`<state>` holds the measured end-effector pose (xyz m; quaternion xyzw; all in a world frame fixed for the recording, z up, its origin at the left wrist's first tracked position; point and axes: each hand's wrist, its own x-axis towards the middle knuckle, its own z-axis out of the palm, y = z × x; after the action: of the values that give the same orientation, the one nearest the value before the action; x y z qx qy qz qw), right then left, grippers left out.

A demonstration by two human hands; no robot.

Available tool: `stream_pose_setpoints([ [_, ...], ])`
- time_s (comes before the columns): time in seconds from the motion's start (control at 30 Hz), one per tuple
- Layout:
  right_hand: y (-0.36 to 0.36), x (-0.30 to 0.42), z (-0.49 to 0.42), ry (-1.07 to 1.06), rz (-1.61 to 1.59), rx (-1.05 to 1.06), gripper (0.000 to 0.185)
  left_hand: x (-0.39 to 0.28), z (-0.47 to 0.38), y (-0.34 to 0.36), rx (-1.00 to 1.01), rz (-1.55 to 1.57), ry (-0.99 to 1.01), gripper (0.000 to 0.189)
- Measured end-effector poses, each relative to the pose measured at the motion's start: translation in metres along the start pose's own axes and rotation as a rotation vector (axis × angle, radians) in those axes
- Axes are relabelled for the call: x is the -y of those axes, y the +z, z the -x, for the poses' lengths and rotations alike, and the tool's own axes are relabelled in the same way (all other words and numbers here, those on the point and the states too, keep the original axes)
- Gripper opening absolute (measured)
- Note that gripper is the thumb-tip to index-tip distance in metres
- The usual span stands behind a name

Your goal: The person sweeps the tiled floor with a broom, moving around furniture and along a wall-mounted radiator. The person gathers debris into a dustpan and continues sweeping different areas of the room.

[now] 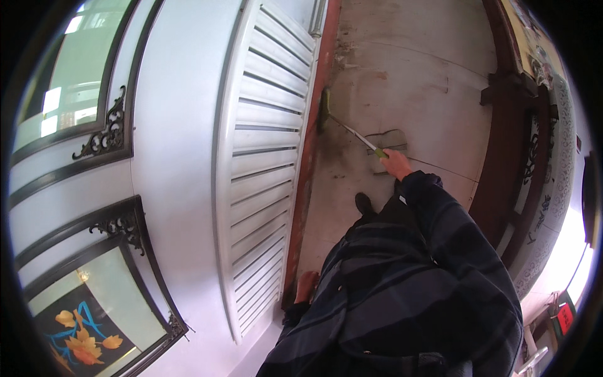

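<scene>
My right hand is closed around the green grip of a long-handled brush with a pale shaft. The brush's green head is against the dark red baseboard, over a dark, dirty patch of floor. Low beside my jacket, my left hand hangs near the baseboard, partly hidden by the dark sleeve. Its fingers are too unclear to show whether they hold anything. One dark shoe stands on the floor behind the brush.
A white slatted radiator runs along the wall at left, below ornate dark frames. On the right stands dark red wooden furniture. Thin dark lines form a rough rectangle on the pale, stained floor.
</scene>
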<state>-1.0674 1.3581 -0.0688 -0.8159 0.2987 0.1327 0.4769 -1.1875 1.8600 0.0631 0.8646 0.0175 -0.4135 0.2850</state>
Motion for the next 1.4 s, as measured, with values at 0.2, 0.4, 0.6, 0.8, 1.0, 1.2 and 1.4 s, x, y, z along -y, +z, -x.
stream_pose_setpoints([
  [0.2, 0.015, 0.038, 0.016, 0.052, 0.078, -0.07, 0.029, 0.017, 0.019, -0.019, -0.009, -0.326, 0.201, 0.017],
  [0.4, 0.006, 0.036, 0.056, -0.008, 0.109, -0.018, 0.037, 0.051, 0.009, -0.002, -0.102, -0.331, 0.355, 0.018],
  [0.6, 0.064, 0.038, 0.062, 0.005, 0.108, -0.032, 0.038, 0.095, 0.028, 0.015, -0.117, -0.151, 0.184, 0.016],
  [0.8, 0.074, 0.045, 0.077, 0.045, 0.12, -0.06, 0.036, 0.135, 0.052, 0.007, -0.031, -0.208, 0.163, 0.011],
  [1.0, 0.101, 0.016, 0.088, -0.076, 0.086, -0.11, 0.035, 0.153, 0.044, 0.035, -0.184, 0.08, 0.222, 0.014],
  [1.2, 0.111, -0.002, 0.064, 0.089, 0.118, -0.043, 0.039, 0.166, 0.054, 0.016, -0.085, 0.056, 0.273, 0.014],
  [1.4, 0.118, -0.023, 0.089, -0.007, 0.006, -0.035, 0.039, 0.167, 0.053, 0.011, 0.054, 0.023, 0.099, 0.019],
])
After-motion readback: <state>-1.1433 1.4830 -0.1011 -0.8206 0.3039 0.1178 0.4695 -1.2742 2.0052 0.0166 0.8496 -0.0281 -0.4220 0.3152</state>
